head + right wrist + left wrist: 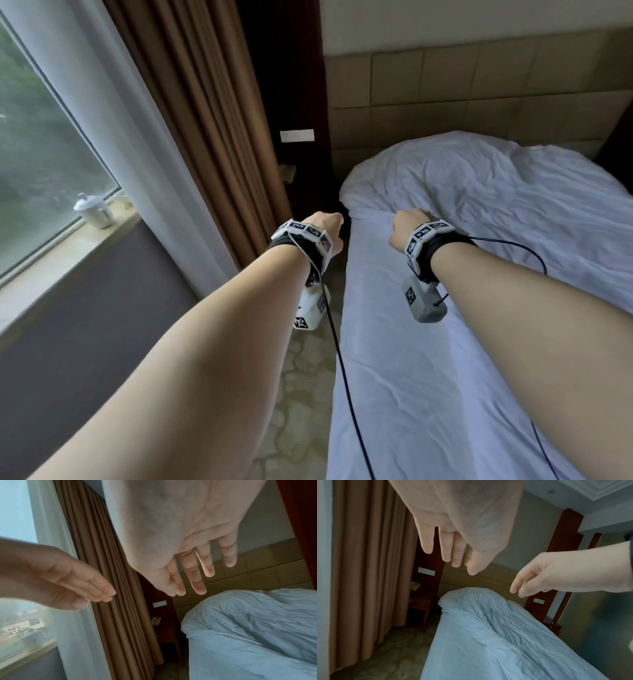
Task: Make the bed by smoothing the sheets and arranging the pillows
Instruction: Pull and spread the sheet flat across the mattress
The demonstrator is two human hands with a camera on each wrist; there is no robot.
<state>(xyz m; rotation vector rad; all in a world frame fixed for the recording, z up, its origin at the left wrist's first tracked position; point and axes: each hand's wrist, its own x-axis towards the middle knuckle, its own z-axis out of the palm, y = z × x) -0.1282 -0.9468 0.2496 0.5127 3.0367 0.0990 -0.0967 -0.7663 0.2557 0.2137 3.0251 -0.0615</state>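
Note:
A single bed with a white sheet (428, 359) fills the right side of the head view. A crumpled white duvet (507, 192) is heaped toward the headboard; no pillow shows. My left hand (325, 228) hovers over the gap beside the bed's left edge, fingers straight and empty (453, 553). My right hand (409, 224) is in the air above the sheet just short of the duvet's edge, fingers extended and holding nothing (193, 577). Both hands are apart from the bedding in the wrist views.
Brown curtains (212, 120) and a sheer white curtain hang to the left beside a window sill with a white cup (92, 210). A dark wooden nightstand with a phone (415, 586) stands by the padded headboard (479, 96). Patterned floor runs between bed and curtain.

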